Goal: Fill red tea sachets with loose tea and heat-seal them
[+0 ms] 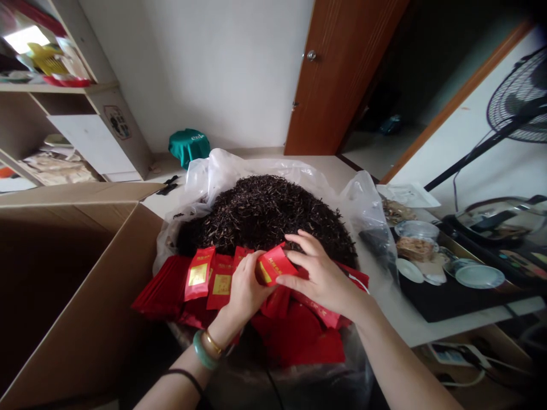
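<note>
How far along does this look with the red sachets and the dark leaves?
Done: several red sachets lie spread along the pile's near edge. In hand: the left hand grips one red sachet, and the right hand touches it. Left: a large heap of dark loose tea leaves in a clear plastic bag.

a white tabletop (401,310) carries a clear plastic bag (363,210) heaped with loose black tea (265,216). just beside it sit a black tray (421,304) of small white dishes (479,277) and some loose papers (408,195).
</note>
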`<action>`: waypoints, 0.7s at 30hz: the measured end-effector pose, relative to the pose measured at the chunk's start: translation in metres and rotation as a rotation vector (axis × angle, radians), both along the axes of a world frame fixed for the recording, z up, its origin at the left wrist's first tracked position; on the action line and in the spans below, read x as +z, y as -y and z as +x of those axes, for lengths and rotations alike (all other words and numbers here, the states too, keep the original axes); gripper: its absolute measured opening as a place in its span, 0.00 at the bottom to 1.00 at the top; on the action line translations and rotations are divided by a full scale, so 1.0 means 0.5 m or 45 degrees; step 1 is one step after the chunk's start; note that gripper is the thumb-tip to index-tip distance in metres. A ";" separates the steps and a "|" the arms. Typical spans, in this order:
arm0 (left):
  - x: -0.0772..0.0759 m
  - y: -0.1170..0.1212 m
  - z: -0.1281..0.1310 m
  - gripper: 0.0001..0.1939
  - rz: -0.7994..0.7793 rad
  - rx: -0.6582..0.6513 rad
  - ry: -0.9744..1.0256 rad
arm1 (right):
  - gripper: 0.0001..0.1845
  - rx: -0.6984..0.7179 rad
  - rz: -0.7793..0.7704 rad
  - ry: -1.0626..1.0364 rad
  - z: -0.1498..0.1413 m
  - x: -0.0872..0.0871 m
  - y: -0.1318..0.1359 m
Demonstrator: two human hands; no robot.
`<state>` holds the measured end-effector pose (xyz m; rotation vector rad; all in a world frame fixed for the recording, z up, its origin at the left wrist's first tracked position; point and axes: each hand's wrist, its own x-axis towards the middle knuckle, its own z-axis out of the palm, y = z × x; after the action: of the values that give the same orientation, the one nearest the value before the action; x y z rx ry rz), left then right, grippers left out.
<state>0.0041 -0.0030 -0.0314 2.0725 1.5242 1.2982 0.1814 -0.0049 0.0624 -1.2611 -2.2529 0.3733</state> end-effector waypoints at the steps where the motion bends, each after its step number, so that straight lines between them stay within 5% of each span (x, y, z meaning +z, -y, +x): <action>1: -0.001 0.000 0.000 0.27 0.000 -0.007 -0.004 | 0.20 0.021 -0.024 0.034 -0.004 -0.005 0.000; 13: -0.009 0.008 -0.002 0.24 -0.027 -0.133 -0.019 | 0.23 0.084 -0.224 0.125 -0.028 -0.015 0.005; 21: -0.010 0.010 0.012 0.27 -0.018 0.077 0.071 | 0.12 -0.061 0.252 -0.104 -0.016 0.013 0.017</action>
<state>0.0102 -0.0079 -0.0363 1.9789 1.5782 1.3510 0.1736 -0.0132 0.0686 -1.1731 -2.1286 0.1755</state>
